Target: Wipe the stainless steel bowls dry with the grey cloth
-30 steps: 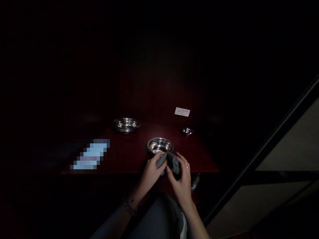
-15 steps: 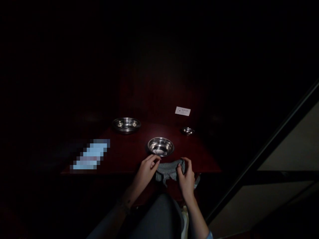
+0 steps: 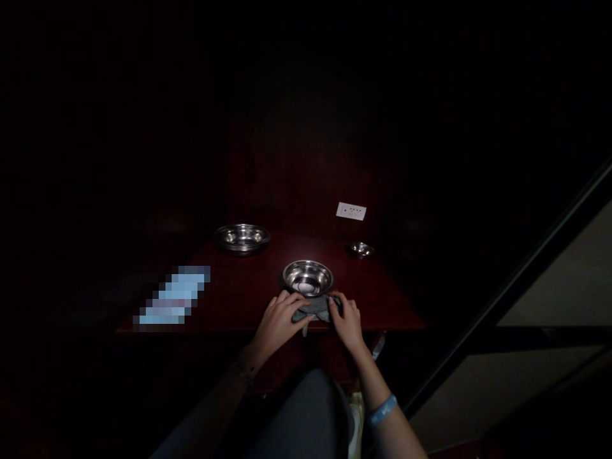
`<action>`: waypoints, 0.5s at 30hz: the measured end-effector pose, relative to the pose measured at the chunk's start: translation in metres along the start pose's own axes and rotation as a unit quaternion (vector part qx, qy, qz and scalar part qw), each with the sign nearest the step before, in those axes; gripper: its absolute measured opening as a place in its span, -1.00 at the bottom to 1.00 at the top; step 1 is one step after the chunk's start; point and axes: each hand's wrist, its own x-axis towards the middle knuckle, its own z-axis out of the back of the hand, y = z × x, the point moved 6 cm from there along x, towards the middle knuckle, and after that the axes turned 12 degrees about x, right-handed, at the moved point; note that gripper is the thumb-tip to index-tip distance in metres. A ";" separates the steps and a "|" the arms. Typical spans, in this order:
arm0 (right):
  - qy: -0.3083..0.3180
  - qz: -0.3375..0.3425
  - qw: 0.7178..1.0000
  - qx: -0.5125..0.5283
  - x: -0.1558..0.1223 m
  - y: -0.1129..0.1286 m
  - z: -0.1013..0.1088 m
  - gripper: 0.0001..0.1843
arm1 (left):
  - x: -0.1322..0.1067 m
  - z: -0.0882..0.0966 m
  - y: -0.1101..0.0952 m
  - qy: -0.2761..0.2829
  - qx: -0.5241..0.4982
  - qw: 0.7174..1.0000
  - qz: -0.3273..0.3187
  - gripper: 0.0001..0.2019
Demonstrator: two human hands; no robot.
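A grey cloth (image 3: 315, 310), bunched and folded, lies at the front edge of the dark red table (image 3: 239, 296), with a small tail hanging over the edge. My left hand (image 3: 283, 319) grips its left end, fingers on top and thumb underneath. At the cloth's right end, my right hand (image 3: 346, 317) pinches it between thumb and fingers. Just beyond the cloth stands a shiny metal bowl (image 3: 308, 278), upright, with nothing visible inside but reflections. The cloth is close to the bowl's near rim; whether they touch I cannot tell.
Farther back on the left sit wider metal dishes (image 3: 242, 240), seemingly stacked. A small metal bowl (image 3: 361, 250) is at the back right, below a white wall socket (image 3: 351, 211). A blurred-out bright rectangle (image 3: 173, 298) lies at the table's left. My knee (image 3: 306, 414) is below the edge.
Both hands have moved forward, bringing the cloth from the table edge up toward the bowl. The cloth is now more folded and compact, and the left hand has taken hold of it more fully.
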 end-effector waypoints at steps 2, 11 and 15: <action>0.029 0.028 0.999 -0.011 0.001 -0.001 0.003 -0.66 | 0.003 0.001 0.008 0.003 -0.015 1.000 -0.008 -0.75; 0.145 0.133 0.980 -0.010 -0.016 0.001 0.031 -0.43 | 0.008 -0.002 0.023 -0.016 -0.051 0.999 -0.009 -0.77; 0.168 0.160 0.973 -0.005 -0.015 0.006 0.034 -0.39 | 0.007 0.002 0.020 -0.020 -0.053 0.998 -0.010 -0.76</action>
